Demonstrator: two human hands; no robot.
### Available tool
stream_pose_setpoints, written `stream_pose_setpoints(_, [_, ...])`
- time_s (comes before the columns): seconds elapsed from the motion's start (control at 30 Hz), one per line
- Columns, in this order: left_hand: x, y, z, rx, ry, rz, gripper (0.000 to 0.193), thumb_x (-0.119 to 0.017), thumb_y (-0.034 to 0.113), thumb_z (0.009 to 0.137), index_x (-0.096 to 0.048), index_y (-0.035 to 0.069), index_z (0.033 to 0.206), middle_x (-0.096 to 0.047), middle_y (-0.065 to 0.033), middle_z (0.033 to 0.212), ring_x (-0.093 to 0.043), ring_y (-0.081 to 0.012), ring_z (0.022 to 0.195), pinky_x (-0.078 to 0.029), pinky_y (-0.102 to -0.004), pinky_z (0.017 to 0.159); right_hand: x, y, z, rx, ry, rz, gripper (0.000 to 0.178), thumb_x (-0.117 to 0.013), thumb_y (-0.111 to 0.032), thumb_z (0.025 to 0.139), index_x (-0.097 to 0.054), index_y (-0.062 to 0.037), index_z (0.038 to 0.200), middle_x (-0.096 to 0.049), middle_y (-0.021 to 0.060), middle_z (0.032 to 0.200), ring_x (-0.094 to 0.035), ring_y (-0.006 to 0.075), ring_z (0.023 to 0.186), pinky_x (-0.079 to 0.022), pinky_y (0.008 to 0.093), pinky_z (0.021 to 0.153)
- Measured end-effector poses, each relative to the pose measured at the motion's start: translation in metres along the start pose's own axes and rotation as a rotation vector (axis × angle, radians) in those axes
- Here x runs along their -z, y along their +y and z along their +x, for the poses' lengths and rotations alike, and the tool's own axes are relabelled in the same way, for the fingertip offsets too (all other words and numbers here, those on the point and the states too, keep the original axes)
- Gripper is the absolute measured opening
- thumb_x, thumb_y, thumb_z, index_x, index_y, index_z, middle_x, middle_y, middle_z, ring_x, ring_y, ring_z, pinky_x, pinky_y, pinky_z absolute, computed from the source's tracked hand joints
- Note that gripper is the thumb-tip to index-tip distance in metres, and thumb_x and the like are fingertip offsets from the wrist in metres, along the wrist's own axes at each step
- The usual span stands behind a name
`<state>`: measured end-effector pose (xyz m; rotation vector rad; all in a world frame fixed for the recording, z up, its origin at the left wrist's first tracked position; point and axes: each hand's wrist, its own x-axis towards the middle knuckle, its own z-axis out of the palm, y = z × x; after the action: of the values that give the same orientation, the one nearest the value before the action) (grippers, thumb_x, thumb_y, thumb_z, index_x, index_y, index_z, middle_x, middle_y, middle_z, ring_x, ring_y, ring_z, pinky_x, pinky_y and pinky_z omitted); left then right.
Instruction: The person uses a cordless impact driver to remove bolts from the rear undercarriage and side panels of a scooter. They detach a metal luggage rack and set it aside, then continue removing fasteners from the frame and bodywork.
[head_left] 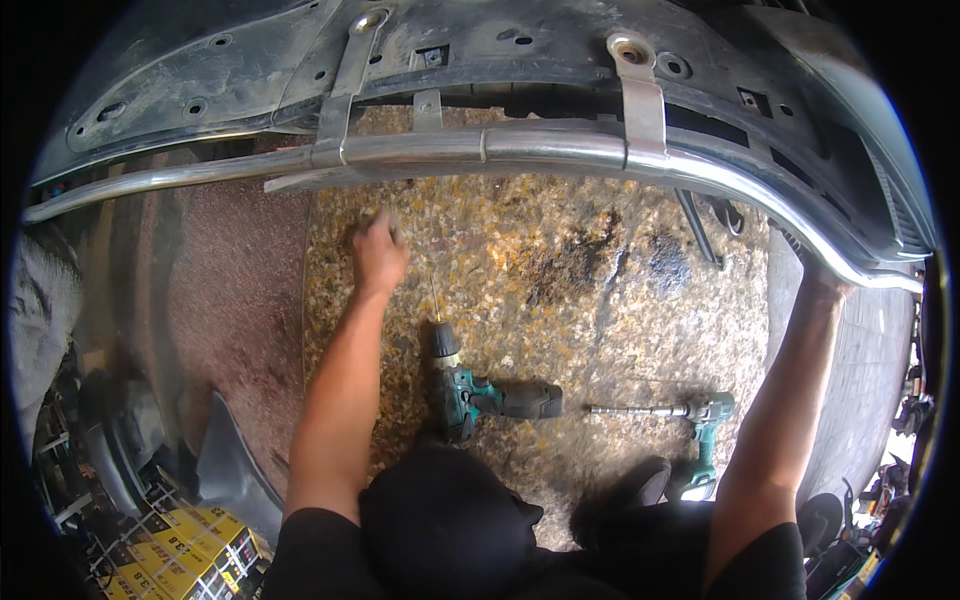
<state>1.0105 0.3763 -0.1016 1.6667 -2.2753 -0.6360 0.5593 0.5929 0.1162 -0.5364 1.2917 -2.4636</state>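
My left hand point(380, 256) is over the speckled mat, below the metal tube bar point(550, 146) and apart from it. Its fingers look curled together, though motion blurs them. Anything small inside them is hidden. On the right, my right hand point(826, 276) reaches up to the bent end of the bar, which covers its fingers. Whether it grips the bar cannot be seen. A green and black cordless drill point(462, 398) with a long thin bit lies near my left forearm. Another green cordless power tool point(708, 425), fitted with a long bit, lies by my right forearm.
The dark underside of a vehicle bumper point(270, 75) spans the top, with brackets joining the bar to it. Dark stains mark the speckled mat point(560, 355). A black rod-like part point(698, 230) lies under the bar. Yellow boxes point(185, 550) stand at lower left; a shoe point(652, 482) shows below.
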Motion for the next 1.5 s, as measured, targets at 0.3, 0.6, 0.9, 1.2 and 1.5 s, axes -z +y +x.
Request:
stream_pose_setpoints(0.3, [0.057,0.064,-0.004,0.234,0.029,-0.327,0.017,-0.062,0.012,0.091,-0.064,-0.002,0.099,-0.067,-0.0125,0.087,-0.063,-0.0186,0.069,-0.052,-0.0345,0.067,0.002,0.001,0.001,0.016,0.061,0.008,0.073,-0.038,-0.064,0.092,-0.035,-0.0105,0.141,-0.037,0.0145,0.144,-0.036,0.0301,0.133,-0.032,0.049,0.111])
stream_pose_setpoints(0.6, [0.167,0.265,-0.075,-0.848,0.247,-0.196,0.029,-0.067,0.003,0.075,-0.062,-0.003,0.102,-0.061,-0.0162,0.108,-0.06,-0.0266,0.097,-0.049,-0.0355,0.085,0.003,-0.007,0.019,0.022,0.218,0.297,0.081,-0.033,-0.068,0.092,-0.027,-0.008,0.145,-0.027,0.0232,0.147,-0.031,0.0362,0.135,-0.034,0.0517,0.11])
stream_pose_setpoints(0.9, [0.101,0.41,-0.091,-1.034,0.309,0.152,0.032,-0.073,0.006,0.068,-0.062,0.002,0.098,-0.058,-0.0143,0.097,-0.056,-0.0351,0.091,-0.048,-0.0435,0.08,0.011,-0.038,0.035,-0.152,0.192,0.664,0.085,-0.039,-0.072,0.089,-0.037,-0.0062,0.142,-0.042,0.0162,0.142,-0.042,0.0318,0.128,-0.037,0.0452,0.107])
stream_pose_setpoints(1.2, [0.085,0.409,-0.093,-0.937,0.363,0.166,0.03,-0.07,0.001,0.066,-0.06,0.001,0.094,-0.057,-0.0152,0.096,-0.056,-0.0372,0.092,-0.046,-0.0448,0.081,0.017,-0.042,0.04,-0.048,0.091,0.79,0.083,-0.037,-0.071,0.09,-0.036,-0.0075,0.144,-0.043,0.0111,0.142,-0.043,0.0282,0.128,-0.037,0.0408,0.108])
stream_pose_setpoints(1.5, [0.099,0.341,-0.064,-0.852,0.547,0.377,0.04,-0.078,0.009,0.065,-0.055,0.002,0.098,-0.055,-0.0177,0.101,-0.053,-0.039,0.099,-0.045,-0.046,0.086,0.016,-0.045,0.034,-0.074,0.129,0.685,0.089,-0.037,-0.078,0.086,-0.035,-0.0095,0.143,-0.042,0.0134,0.141,-0.041,0.0303,0.129,-0.037,0.0434,0.108])
